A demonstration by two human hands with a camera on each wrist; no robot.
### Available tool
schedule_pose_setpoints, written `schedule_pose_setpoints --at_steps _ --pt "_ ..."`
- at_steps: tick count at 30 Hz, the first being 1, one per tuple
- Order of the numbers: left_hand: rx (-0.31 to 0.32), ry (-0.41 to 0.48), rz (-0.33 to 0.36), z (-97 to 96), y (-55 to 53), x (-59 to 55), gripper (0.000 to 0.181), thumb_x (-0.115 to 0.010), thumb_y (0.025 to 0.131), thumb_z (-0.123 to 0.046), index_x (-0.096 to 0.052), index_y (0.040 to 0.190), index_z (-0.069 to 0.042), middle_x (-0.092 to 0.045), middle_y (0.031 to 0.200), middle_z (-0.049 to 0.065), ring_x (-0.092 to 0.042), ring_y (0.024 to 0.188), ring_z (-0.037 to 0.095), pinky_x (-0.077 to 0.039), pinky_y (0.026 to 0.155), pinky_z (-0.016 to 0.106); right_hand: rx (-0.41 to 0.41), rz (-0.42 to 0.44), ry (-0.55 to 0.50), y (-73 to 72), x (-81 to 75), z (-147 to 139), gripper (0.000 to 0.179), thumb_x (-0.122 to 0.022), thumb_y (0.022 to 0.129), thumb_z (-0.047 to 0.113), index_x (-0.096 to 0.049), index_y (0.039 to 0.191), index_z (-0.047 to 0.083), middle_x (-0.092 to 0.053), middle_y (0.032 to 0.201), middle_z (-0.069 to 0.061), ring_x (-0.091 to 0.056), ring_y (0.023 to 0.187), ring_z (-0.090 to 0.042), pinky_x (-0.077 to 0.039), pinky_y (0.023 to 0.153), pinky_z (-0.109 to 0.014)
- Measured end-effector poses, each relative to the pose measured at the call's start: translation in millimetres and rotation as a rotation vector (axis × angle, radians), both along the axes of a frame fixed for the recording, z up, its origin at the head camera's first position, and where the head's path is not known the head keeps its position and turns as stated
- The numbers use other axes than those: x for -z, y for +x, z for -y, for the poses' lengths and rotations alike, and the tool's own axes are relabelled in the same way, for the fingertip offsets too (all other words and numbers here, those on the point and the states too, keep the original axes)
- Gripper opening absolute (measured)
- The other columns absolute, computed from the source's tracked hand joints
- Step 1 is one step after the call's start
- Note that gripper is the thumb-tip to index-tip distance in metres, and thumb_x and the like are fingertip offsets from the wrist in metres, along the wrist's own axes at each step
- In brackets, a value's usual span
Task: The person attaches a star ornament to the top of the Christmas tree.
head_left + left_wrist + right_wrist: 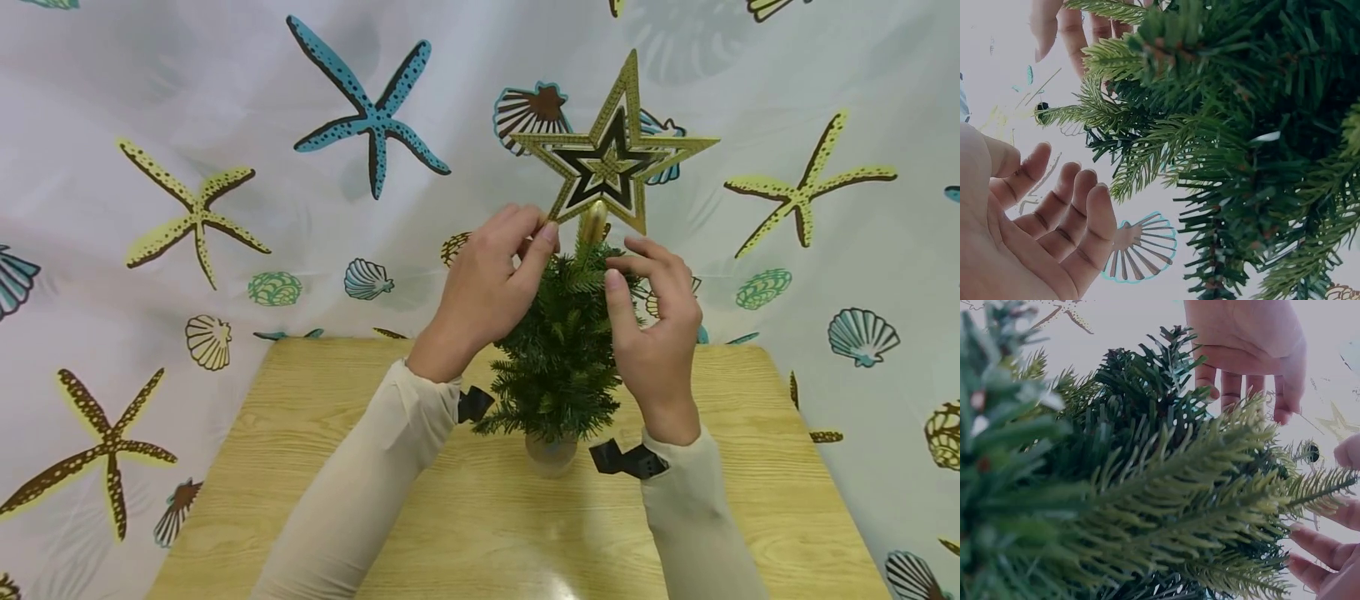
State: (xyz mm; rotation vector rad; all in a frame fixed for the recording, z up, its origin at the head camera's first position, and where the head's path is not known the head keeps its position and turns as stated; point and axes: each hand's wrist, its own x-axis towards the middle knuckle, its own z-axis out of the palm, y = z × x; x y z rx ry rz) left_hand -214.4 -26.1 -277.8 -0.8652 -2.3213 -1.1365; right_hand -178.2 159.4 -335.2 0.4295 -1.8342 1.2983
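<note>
A gold star tree topper (611, 167) with a dark inner star stands over the tip of a small artificial Christmas tree (555, 358). My left hand (495, 271) pinches the star's lower left point between thumb and index finger; its other fingers are loosely bent. The topper's gold tube (592, 221) meets the top sprigs, and its dark round opening (1313, 453) shows beside a twig tip in the right wrist view. My right hand (660, 321) is at the treetop's right side, fingers loosely bent and spread around a sprig (1322, 490). Whether they touch it is unclear.
The tree's pale round base (551, 454) stands on a light wooden table (480, 533). Behind hangs a white cloth (247, 100) printed with starfish and shells. Each wrist carries a black camera mount, one of them the right mount (630, 458).
</note>
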Motion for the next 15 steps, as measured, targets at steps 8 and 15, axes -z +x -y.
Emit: schedule_pose_setpoints --at_steps 8,15 --pt "0.049 0.054 0.013 2.6 0.1 1.3 0.026 -0.048 0.112 -0.023 -0.065 0.096 -0.011 -0.061 0.093 0.000 -0.059 0.087 0.014 -0.049 0.078 0.039 -0.003 -0.008 -0.015 1.8 7.0 -2.2 0.028 -0.065 0.102 0.021 -0.073 0.115 -0.002 -0.056 0.142 -0.015 -0.050 0.135 -0.029 -0.038 0.109 -0.051" --pt "0.061 0.073 0.048 8.6 2.5 9.8 0.027 -0.049 0.112 -0.025 -0.066 0.097 -0.010 -0.065 0.094 0.000 -0.060 0.086 0.013 -0.050 0.076 0.036 -0.010 0.003 -0.020 6.9 10.4 -4.5 0.033 -0.063 0.104 0.027 -0.073 0.116 -0.002 -0.051 0.147 -0.014 -0.047 0.137 -0.030 -0.035 0.112 -0.047"
